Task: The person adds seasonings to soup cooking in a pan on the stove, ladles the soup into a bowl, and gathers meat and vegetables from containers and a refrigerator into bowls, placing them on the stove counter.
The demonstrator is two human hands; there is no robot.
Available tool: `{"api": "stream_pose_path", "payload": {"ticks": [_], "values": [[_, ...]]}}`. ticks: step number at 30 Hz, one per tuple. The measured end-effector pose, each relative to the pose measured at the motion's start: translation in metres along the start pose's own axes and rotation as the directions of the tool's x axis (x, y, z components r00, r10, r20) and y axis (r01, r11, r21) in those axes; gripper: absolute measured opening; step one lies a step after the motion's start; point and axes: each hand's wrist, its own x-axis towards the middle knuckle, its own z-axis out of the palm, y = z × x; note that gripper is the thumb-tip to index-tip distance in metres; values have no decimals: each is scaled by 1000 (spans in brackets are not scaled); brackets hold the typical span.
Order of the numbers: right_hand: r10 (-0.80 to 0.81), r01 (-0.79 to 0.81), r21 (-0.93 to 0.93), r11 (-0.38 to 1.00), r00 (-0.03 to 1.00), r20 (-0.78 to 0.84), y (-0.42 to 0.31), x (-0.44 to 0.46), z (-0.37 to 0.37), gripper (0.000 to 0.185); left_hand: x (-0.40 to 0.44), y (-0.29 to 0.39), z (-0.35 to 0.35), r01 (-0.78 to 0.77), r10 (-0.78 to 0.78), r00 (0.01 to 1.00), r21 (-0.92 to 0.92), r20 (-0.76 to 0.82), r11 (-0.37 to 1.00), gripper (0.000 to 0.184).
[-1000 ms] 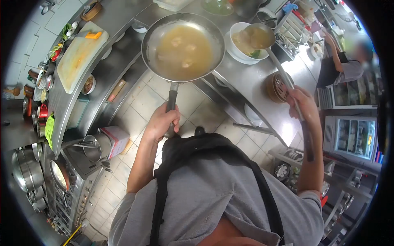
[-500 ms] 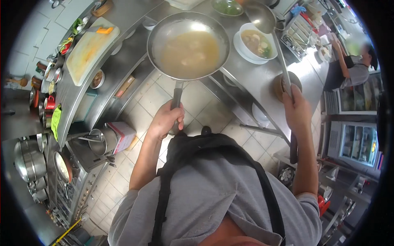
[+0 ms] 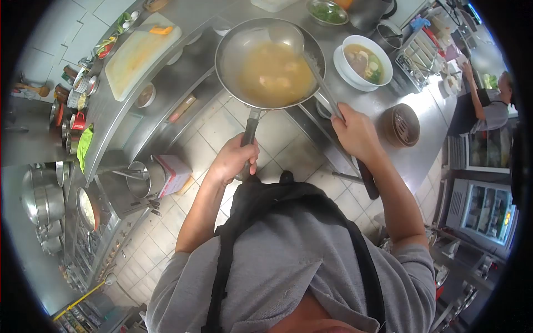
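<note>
Ahead of the left hand, as shown by the head view, a pan of cloudy broth is held roughly level, its handle wrapped by closed fingers. By the right hand, a ladle is gripped near mid-shaft, its dark end left pointing back beside the wrist; presumably this hold is used for steadier control. The scoop is held within the far right part of the pan; whether the broth is touched cannot be told. Beyond the right hand, a white bowl of soup is set on the counter beside the pan, probably so both are kept within the ladle's reach. Compared with half a second earlier, the scoop is shifted from beyond the bowl to the pan, and the right hand is brought nearer the left, whose grip is unchanged.
</note>
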Motion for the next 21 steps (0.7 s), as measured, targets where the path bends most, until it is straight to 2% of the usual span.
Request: {"api": "stream_pose_path", "payload": {"ticks": [1, 3, 4, 6, 7, 9, 10, 12, 13, 15, 16, 18, 21], "values": [[-4, 4, 3, 1000, 1000, 5, 1, -3, 1, 21, 1, -1, -1, -3, 3, 1000, 14, 2, 1000, 15], [199, -312, 332, 890, 922, 332, -2, -13, 1, 22, 3, -3, -2, -1, 1, 1000, 31, -1, 1000, 15], [196, -313, 337, 888, 921, 337, -6, -18, -1, 22, 3, -5, -3, 2, -2, 1000, 31, 1, 1000, 15], [226, -557, 573, 600, 806, 547, -18, -27, -12, 26, 1, -6, -3, 12, -12, 1000, 17, 8, 1000, 15], [223, -562, 575, 595, 802, 554, -20, -31, -12, 26, 0, -6, -4, 20, -20, 1000, 20, 2, 1000, 15], [188, -603, 668, 436, 787, 587, -19, -36, -12, 26, -3, -7, -4, 32, -33, 999, 17, 23, 999, 14], [186, -606, 669, 430, 785, 591, -18, -37, -15, 26, -3, -8, -5, 35, -35, 999, 16, 18, 999, 14], [77, -655, 697, 292, 742, 666, -15, -37, -21, 29, -5, -13, -6, 26, -26, 1000, 20, 16, 999, 14], [76, -656, 697, 290, 742, 666, -18, -38, -21, 29, -5, -14, -6, 10, -10, 1000, 21, 17, 1000, 14], [193, -614, 630, 476, 772, 606, -27, -39, -20, 26, -8, -14, -5, 18, -19, 1000, 17, 11, 1000, 14], [191, -615, 629, 476, 770, 608, -30, -39, -18, 26, -10, -14, -5, 27, -27, 1000, 12, 8, 1000, 13], [185, -496, 515, 698, 821, 540, -32, -38, -15, 24, -10, -15, -5, 25, -26, 1000, 21, 9, 999, 13], [193, -498, 498, 710, 818, 542, -32, -39, -12, 22, -8, -19, -8, 22, -22, 1000, 31, 12, 999, 13]]}}
